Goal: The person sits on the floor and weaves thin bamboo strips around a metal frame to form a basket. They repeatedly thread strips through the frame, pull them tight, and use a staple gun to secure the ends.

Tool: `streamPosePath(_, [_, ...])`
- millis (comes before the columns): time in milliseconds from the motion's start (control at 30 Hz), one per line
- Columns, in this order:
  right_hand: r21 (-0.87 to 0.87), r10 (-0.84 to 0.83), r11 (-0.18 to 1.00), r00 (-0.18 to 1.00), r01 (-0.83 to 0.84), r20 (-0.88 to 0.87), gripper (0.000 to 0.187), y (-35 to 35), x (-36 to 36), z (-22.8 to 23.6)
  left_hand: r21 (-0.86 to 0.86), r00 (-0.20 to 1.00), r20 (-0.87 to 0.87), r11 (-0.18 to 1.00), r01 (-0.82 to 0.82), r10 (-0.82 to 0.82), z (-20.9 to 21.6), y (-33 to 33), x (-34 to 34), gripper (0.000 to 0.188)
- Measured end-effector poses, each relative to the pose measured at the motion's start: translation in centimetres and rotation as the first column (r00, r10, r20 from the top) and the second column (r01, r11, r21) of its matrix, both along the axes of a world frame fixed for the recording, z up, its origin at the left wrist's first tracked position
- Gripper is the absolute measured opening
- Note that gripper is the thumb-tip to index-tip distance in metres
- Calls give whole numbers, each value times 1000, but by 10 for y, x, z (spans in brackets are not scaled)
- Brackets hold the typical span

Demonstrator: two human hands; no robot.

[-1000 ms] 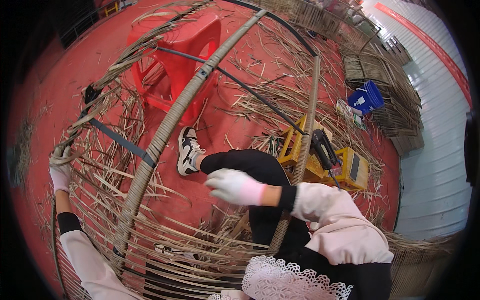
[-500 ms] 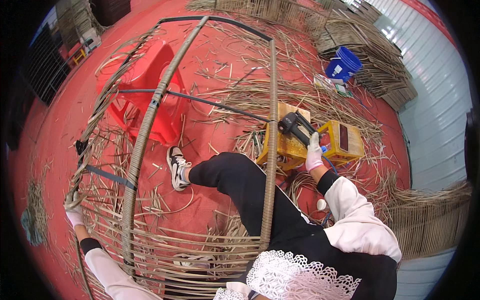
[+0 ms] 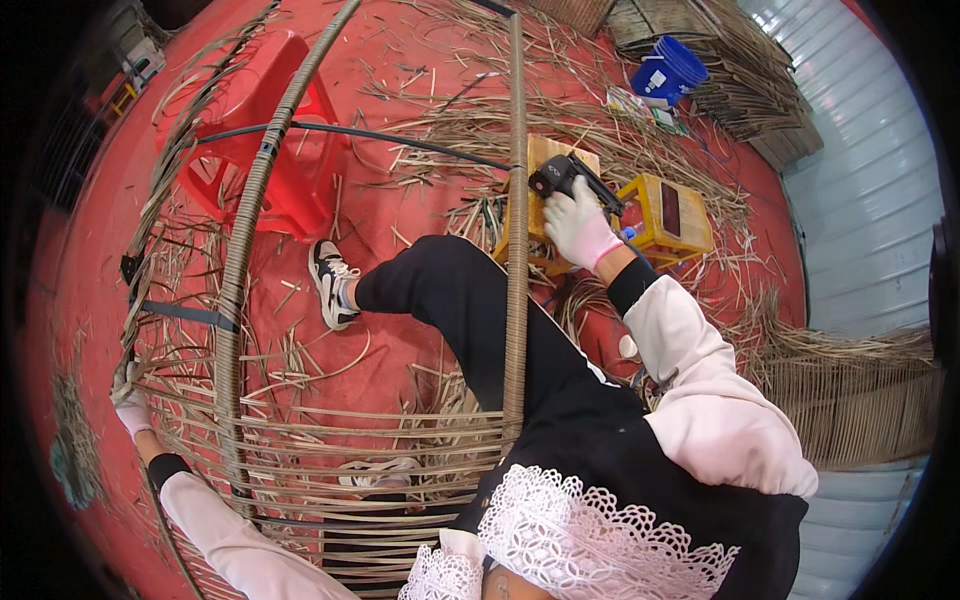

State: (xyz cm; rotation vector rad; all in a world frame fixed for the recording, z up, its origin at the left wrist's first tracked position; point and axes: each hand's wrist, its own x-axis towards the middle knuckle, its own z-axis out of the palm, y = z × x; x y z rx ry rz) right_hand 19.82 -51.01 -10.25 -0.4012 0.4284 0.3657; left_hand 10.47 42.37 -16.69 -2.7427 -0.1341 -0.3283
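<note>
A large open frame wrapped in tan rattan-like strips (image 3: 240, 230) leans across my lap, with many horizontal strands (image 3: 370, 440) woven over its near part. At its far-left side, my left hand (image 3: 130, 400), in a pale glove, closes round the edge rail where loose strips hang. My gloved right hand (image 3: 583, 228) is on a black nail or staple gun (image 3: 553, 176) lying on a worn yellow stool (image 3: 520, 205). Its fingers reach over the tool's handle; their undersides are hidden.
A red plastic stool (image 3: 250, 100) stands behind the frame. Beside the tool is a second yellow stool (image 3: 690, 205). A blue bucket (image 3: 668, 72) and stacked woven panels (image 3: 740, 70) are at the back right. Loose strips litter the red floor (image 3: 385, 270).
My right hand has moved from the end of the gun's handle up and left onto the tool, which stays on the stool. The whole view has shifted; my left hand keeps its hold.
</note>
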Motion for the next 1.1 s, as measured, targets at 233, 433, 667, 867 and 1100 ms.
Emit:
streamPosePath(233, [-625,-134,780,985,34,-113,81,3,11,-12,-252,982,139,964,-89,128,-6,-15,-1,29])
streamPosePath(433, [-935,-47,233,963,268,264,46,46,20,4,-607,981,135,795,-28,137,9,-40,3,26])
streamPosePath(667, [-968,929,244,273,56,250,22,215,-4,16,-311,968,247,950,25,56,48,-110,-10,24])
streamPosePath(867, [-936,942,316,70,157,329,28,485,19,-88,-602,964,58,779,-174,260,89,-154,-4,37])
streamPosePath(1100, [-555,763,631,300,-542,573,39,660,20,-76,-643,968,-39,735,-213,246,90,-149,-10,41])
